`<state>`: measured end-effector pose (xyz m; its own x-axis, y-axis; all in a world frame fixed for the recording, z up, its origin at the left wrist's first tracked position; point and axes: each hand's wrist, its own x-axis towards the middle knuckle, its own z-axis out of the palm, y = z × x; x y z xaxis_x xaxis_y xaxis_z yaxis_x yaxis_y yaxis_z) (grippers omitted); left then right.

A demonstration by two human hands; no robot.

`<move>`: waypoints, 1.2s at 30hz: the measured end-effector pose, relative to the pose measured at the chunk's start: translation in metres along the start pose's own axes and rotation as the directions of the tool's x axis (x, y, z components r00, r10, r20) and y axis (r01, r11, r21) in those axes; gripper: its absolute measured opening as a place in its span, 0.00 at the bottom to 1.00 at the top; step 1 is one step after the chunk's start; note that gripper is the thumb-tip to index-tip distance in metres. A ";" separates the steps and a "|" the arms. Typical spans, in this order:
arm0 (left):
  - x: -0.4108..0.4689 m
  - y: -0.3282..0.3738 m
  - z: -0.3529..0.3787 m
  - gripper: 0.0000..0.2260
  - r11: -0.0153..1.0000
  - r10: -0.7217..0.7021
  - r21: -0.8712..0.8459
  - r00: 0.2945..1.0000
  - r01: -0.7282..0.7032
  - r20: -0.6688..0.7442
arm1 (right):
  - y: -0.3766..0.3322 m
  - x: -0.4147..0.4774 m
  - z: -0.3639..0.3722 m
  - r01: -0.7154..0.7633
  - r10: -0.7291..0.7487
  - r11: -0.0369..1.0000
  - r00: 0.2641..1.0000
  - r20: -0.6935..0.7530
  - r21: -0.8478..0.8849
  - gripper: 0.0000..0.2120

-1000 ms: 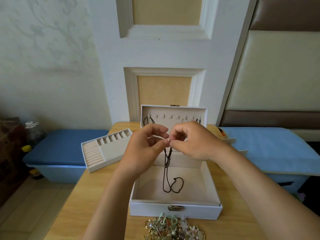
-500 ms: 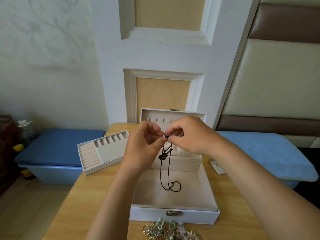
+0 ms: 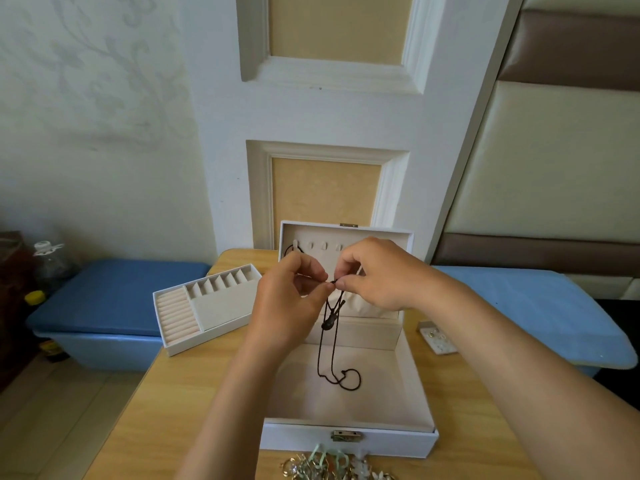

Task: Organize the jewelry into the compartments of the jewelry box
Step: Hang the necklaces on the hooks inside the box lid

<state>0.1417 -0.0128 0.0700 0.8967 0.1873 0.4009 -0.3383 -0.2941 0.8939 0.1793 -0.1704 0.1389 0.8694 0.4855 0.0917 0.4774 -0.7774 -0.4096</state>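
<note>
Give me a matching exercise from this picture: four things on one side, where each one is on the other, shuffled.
Things:
1. dark cord necklace
2. divided tray
3. jewelry pile
4. small white card

Places:
A. on the table, in front of the jewelry box latch
B. on the table, left of the box
C. pinched by the left hand and right hand, lower loop inside the box
D. on the table, right of the box

Pairs: 1-C, 2-B, 3-A, 4-D
</note>
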 end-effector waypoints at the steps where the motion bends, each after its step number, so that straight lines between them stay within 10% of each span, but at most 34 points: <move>1: 0.001 0.000 0.001 0.10 1.000 -0.008 -0.005 1.000 0.008 -0.013 | -0.001 0.002 -0.002 0.006 -0.006 1.000 1.000 0.002 0.006 0.03; 8: 0.013 0.000 -0.002 0.05 1.000 0.009 -0.002 0.996 -0.009 -0.088 | -0.010 0.016 -0.023 0.044 -0.041 0.994 0.999 -0.029 0.100 0.04; 11: 0.024 -0.016 -0.007 0.09 0.966 -0.014 0.257 0.999 0.025 -0.046 | -0.013 0.025 -0.040 0.075 -0.066 0.993 0.993 -0.100 0.096 0.04; 23: 0.037 -0.058 0.011 0.16 0.440 -0.028 0.810 0.896 -0.387 0.443 | -0.024 0.056 -0.097 0.076 -0.066 0.997 0.950 -0.306 0.021 0.05; 36: 0.036 -0.061 0.009 0.21 0.454 -0.142 0.825 0.887 -0.337 0.440 | -0.031 0.082 -0.121 0.046 0.025 0.989 0.878 -0.478 0.137 0.06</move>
<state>0.1978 0.0035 0.0279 0.9686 -0.2049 0.1407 -0.2204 -0.9697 0.1051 0.2513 -0.1552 0.2687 0.8365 0.2156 0.5038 0.4949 -0.6919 -0.5257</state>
